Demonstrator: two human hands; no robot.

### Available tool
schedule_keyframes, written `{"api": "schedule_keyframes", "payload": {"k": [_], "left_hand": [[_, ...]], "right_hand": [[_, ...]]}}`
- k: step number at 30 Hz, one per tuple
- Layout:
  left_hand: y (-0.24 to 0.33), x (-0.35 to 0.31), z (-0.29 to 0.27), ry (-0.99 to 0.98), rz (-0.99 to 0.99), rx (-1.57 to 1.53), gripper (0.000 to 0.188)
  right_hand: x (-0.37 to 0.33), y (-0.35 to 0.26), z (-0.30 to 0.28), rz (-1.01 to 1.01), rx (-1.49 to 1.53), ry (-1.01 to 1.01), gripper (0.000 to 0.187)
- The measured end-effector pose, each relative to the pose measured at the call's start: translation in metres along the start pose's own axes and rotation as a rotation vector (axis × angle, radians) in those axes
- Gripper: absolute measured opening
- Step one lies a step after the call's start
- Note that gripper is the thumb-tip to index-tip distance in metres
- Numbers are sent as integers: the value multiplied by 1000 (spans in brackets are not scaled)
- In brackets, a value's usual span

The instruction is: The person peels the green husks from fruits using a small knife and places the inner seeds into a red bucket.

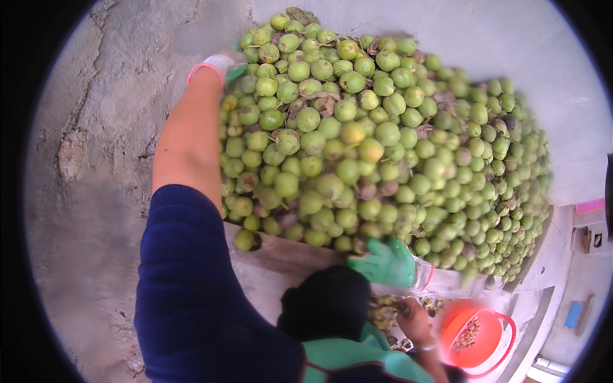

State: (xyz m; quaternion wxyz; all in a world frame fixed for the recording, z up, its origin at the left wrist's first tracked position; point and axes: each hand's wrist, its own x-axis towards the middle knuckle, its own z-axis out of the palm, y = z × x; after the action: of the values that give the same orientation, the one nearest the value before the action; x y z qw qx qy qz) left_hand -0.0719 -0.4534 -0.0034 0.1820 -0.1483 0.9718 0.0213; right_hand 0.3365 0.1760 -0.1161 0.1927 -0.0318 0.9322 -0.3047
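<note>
My left arm stretches in a navy sleeve along the wall, and my left hand is at the far left edge of a big heap of round green fruits. It wears a white knit glove with green coating; its fingers are mostly hidden. Low on the right, my bare right hand is curled closed above split husks. Something small and dark shows at its fingertips; I cannot make out what. Just beyond it, a green-coated glove lies by the heap's near edge, no arm visible in its cuff.
A red bucket with brown nuts inside stands right of my right hand. A low board edges the heap in front. Rough grey wall runs along the left. A blue object is at the far right.
</note>
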Motion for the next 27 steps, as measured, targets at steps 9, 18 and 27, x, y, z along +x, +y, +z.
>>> {"api": "schedule_keyframes", "payload": {"k": [9, 18, 27], "left_hand": [[-8, -67, 58, 468, 98, -479, 52], [137, -273, 58, -666, 1082, -2164, 52], [360, -438, 153, -1495, 723, -2280, 62]], "right_hand": [[-5, -3, -18, -63, 1, 57, 24], [-47, -2, -49, 240, 445, 298, 20], [-118, -47, -144, -114, 465, 631, 24]]}}
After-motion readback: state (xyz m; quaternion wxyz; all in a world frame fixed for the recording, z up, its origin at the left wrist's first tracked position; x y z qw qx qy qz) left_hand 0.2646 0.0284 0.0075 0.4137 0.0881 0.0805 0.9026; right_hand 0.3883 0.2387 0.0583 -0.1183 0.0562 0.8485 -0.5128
